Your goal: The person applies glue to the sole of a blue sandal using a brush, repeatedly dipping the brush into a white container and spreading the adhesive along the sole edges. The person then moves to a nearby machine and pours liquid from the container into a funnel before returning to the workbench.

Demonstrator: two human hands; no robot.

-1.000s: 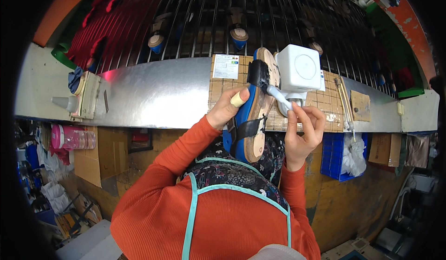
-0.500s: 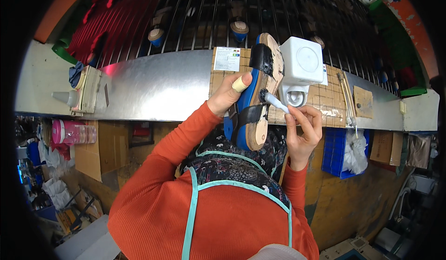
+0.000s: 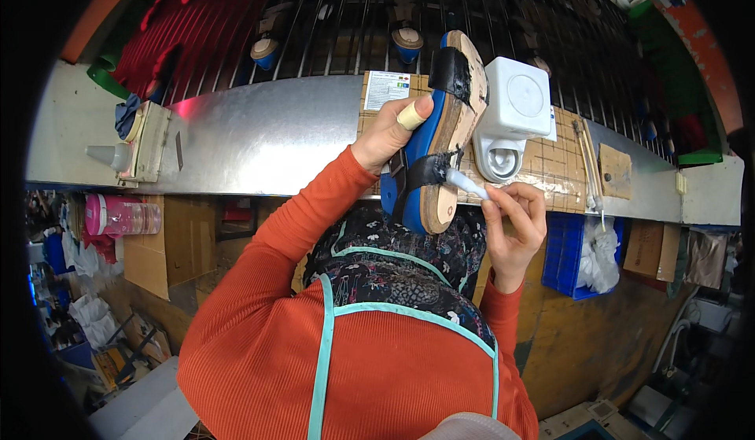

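My left hand [image 3: 385,135] grips a sandal [image 3: 459,129] on a blue last, tilted upright with its pale underside turned to the right. A yellowish wrap covers the left thumb, and the other fingers are hidden behind the sandal. Two black straps fold over the edge onto the underside. Between its fingertips my right hand [image 3: 517,224] pinches a brush [image 3: 467,183] with a white handle. Its dark tip is at the lower black strap [image 3: 427,171], near the sole edge. Beside the sandal stands a white pot [image 3: 503,137] with a round open cup at its near side.
Under the pot lies a cardboard sheet [image 3: 562,174] on the metal bench [image 3: 259,141]. Beyond it, a rack of metal rods [image 3: 346,31] carries several more lasts. Sticks [image 3: 586,165] lie at right. A blue crate [image 3: 563,255] with plastic bags sits below the bench.
The sandal has risen a little, away from me. The brush has shifted from mid-sole, between the straps, to the lower strap. My right hand has barely moved.
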